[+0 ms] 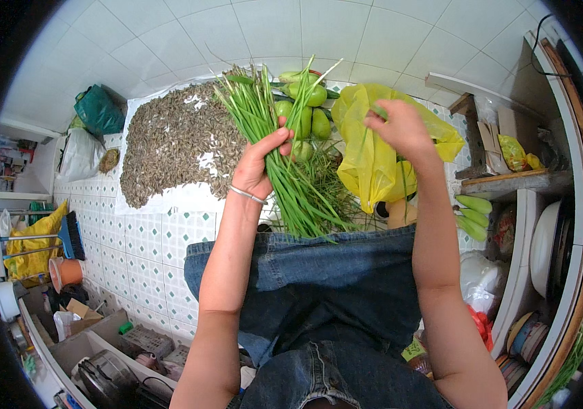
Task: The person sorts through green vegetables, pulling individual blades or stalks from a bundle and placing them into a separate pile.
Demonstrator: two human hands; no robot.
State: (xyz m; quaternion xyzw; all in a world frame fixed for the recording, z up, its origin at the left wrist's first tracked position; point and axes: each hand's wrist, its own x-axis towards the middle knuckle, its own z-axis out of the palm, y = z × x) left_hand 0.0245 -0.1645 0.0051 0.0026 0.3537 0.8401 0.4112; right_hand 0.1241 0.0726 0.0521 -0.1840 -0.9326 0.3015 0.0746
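Note:
A bundle of long green chives [299,197] is gripped around its middle by my left hand [258,161]. The pale stem ends fan out toward the wall, and the leaf tips hang over the denim on my lap [332,276]. My right hand [405,125] is raised over a yellow plastic bag [360,166], with a bit of green leaf pinched in its fingers. A loose heap of grassy trimmings [330,171] lies on the floor between the bundle and the bag. Beyond it sit several round green squashes [320,124], partly hidden by the stems.
Striped seeds [174,135] cover a white sheet [194,198] to the left. Bags [99,110], a blue broom [70,236] and an orange pot [65,273] stand farther left. On the right are shelves [521,181] and several pale green squashes [473,217] on the floor.

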